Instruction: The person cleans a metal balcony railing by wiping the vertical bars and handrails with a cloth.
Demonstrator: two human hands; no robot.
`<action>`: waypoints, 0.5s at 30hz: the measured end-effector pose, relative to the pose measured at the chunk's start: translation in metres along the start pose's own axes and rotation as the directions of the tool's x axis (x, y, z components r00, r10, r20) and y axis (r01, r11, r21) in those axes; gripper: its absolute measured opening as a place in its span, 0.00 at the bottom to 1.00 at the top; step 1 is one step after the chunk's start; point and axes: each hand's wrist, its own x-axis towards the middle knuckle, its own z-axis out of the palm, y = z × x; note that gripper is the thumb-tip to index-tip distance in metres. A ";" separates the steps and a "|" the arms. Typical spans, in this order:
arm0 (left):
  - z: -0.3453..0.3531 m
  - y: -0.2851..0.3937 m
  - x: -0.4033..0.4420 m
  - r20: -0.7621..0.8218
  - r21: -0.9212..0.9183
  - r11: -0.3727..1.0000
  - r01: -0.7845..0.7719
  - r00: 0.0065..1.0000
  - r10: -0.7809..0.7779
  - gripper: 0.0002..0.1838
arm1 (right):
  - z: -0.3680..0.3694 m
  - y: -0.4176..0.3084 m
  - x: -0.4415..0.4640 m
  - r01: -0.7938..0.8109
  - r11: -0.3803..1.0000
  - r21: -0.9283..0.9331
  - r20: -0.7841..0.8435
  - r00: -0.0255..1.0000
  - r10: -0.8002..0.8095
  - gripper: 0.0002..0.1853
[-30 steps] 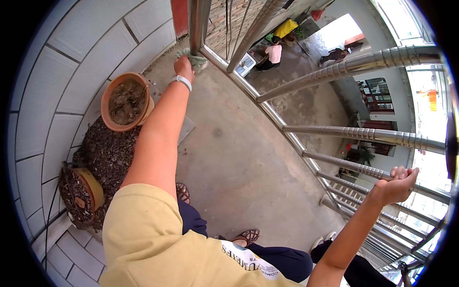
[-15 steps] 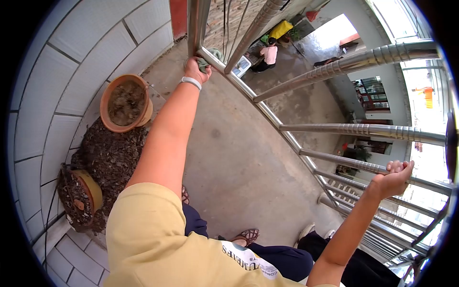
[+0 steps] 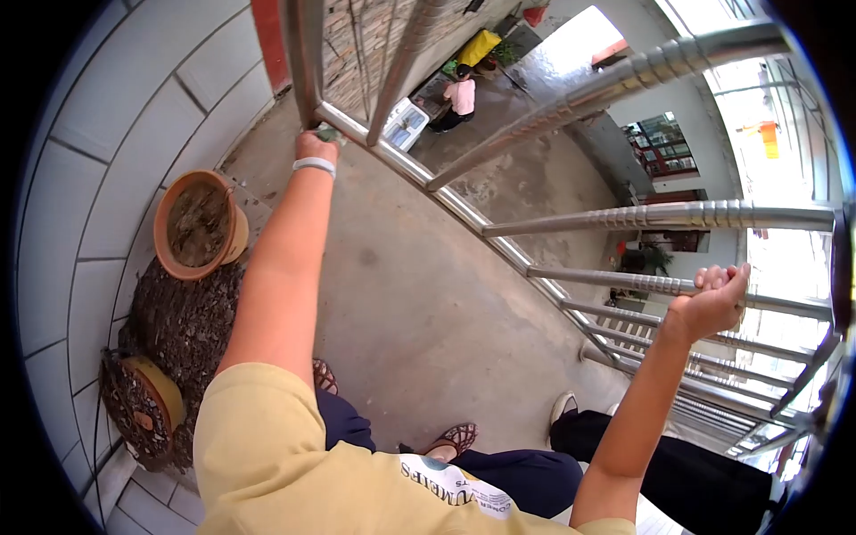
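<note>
On the left side, my left hand [image 3: 317, 147], with a pale band on its wrist, is closed on a greenish cloth [image 3: 332, 135]. It presses the cloth at the bottom rail [image 3: 406, 162] of a metal railing, beside the thick corner post [image 3: 303, 62]. Only a small part of the cloth shows past the fingers. Over on the right, my right hand [image 3: 711, 303] has its fingers curled round one of the railing bars [image 3: 615, 280]. Its palm side is partly hidden.
A clay pot [image 3: 198, 225] of soil stands by the tiled wall [image 3: 125, 160]. Below it lie dark debris [image 3: 183, 312] and a second pot [image 3: 160, 392]. Another person's black-trousered leg [image 3: 678, 464] is at lower right. Beyond the railing, a person in pink [image 3: 460, 96] crouches near a white basin [image 3: 406, 123].
The view has shifted, so the railing and pots sit further left or lower. My left hand remains at the corner with the cloth, its back now turned more towards me. My right hand keeps its hold.
</note>
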 end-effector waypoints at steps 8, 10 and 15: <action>-0.010 0.066 -0.020 -0.033 0.076 0.949 0.306 0.952 -0.305 0.13 | -0.002 0.000 0.001 -0.021 0.998 0.059 0.021 1.000 0.019 0.15; -0.004 0.083 -0.022 0.094 -0.612 0.633 0.475 0.838 -0.538 0.15 | -0.002 -0.001 0.001 -0.037 0.997 0.075 0.025 0.999 0.035 0.14; 0.013 0.156 -0.054 0.151 -0.784 0.381 0.490 0.746 -0.649 0.16 | -0.003 0.000 0.001 -0.033 0.995 0.096 0.041 0.999 0.029 0.14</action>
